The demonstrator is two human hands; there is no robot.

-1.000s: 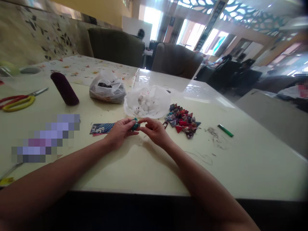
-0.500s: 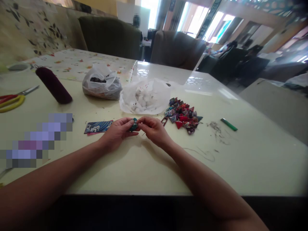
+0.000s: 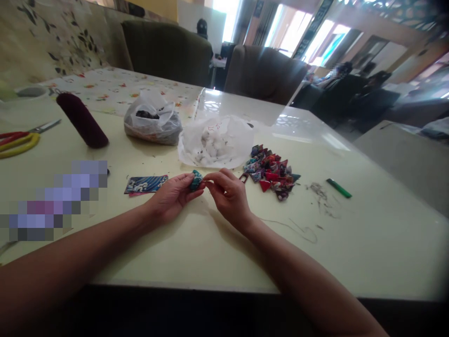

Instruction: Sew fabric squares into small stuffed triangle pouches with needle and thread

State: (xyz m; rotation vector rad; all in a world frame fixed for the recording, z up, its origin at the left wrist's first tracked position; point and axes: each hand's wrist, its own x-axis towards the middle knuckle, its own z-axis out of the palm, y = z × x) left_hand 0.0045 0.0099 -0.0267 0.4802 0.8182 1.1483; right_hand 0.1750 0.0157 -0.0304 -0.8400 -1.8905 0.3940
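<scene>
Between the thumb and fingers of my left hand (image 3: pixel 172 196) is a small teal patterned fabric piece (image 3: pixel 196 180), folded or stuffed. My right hand (image 3: pixel 229 194) is closed in a pinch at the right edge of that piece; what its fingertips grip is too small to make out. A thin thread (image 3: pixel 302 234) lies in a loose curve on the table beyond my right wrist. Just left of my left hand lies a flat blue wave-patterned cloth (image 3: pixel 145 184) with some pink under it. A pile of small stuffed fabric triangles (image 3: pixel 271 171) sits to the right.
A plastic bag of white stuffing (image 3: pixel 215 145), a second plastic bag (image 3: pixel 152 124) and a dark maroon cylinder (image 3: pixel 83 121) stand farther back. Scissors (image 3: pixel 23 142) lie far left. Thread scraps (image 3: pixel 321 196) and a green-handled tool (image 3: pixel 338 188) are at right. Chairs (image 3: pixel 264 72) line the far side.
My right hand has drawn slightly right, away from the teal fabric piece, and its fingers arch more. My left hand keeps its hold. The whole view has shifted a little.
</scene>
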